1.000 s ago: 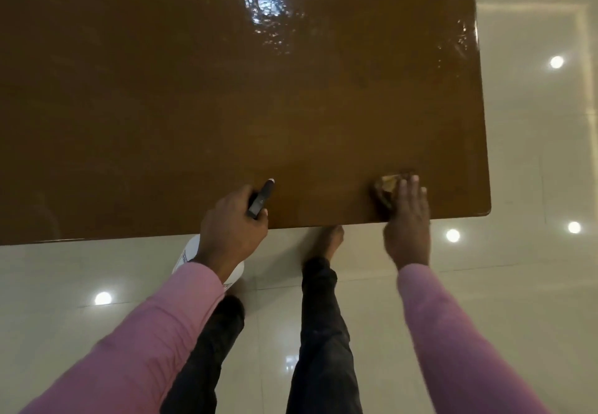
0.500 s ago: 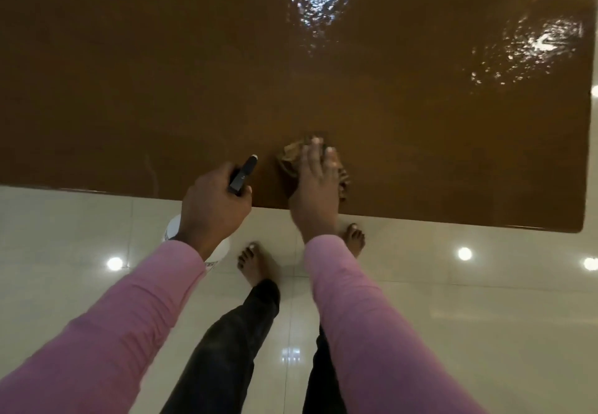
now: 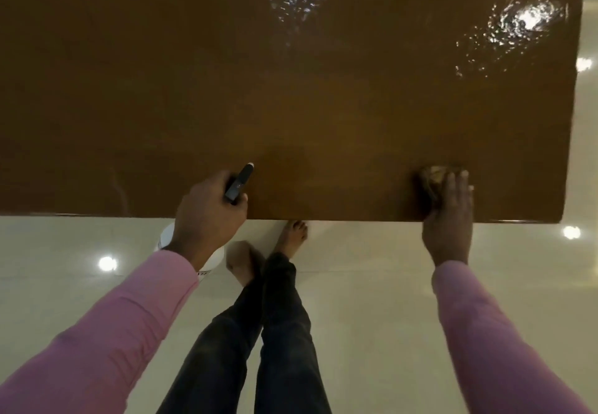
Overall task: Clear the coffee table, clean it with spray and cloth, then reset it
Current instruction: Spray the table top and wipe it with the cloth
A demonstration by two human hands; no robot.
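The big brown surface (image 3: 291, 106) is shiny and bare, with two bright wet patches far from the person where the ceiling lights glint. The person stands at its near edge in pink sleeves and dark trousers, with bare feet on the pale tiled floor (image 3: 372, 300).

The left hand (image 3: 207, 216) is wrapped around the top of a spray bottle (image 3: 241, 182). The black nozzle pokes out past the fingers and points over the surface. The white body of the bottle hangs below the hand, off the near edge, and is mostly hidden by the wrist. I cannot see if there is any liquid in it.

The right hand (image 3: 448, 216) lies flat with the fingers together, pressing down on a small bunched brown cloth (image 3: 432, 177). The cloth sits on the surface near the right corner, close to the near edge, and only a bit of it shows past the fingertips.
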